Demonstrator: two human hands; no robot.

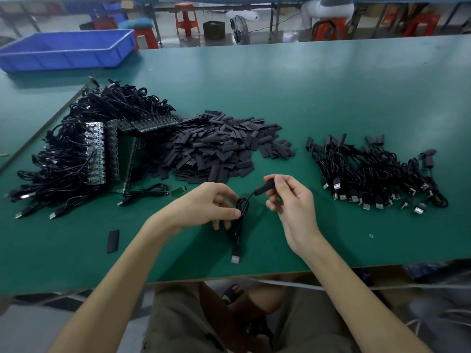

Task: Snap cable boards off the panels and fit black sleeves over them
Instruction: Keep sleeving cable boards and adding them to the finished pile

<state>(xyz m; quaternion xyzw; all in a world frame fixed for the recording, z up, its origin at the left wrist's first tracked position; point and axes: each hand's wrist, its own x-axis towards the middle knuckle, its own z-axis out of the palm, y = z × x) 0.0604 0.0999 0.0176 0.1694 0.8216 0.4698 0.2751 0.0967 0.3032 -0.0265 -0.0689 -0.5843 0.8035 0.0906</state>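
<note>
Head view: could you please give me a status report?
Left hand grips coiled cable. Right hand pinches black sleeve on its end. Nothing blocking.

On table (pixel 305 98): panel stack (pixel 99 154) left, sleeve pile (pixel 219 146) centre, sleeved cables (pixel 377 174) right, tray (pixel 68 50) far back-left, one loose sleeve (pixel 113 241) front-left.

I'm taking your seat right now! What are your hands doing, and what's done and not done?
Left hand: grips the coiled cable.
Right hand: pinches the black sleeve on that cable's end; whether it is fully on, I cannot tell.
Left: panels with cables attached, not yet snapped.
Middle: sleeve pile.
Right: sleeved cables, done.
One snapped-off cable with a bare board lies beside the panels; a stray sleeve lies alone, front left.
Left to do: finish this cable, sleeve the bare board, then work through the panels.
</note>
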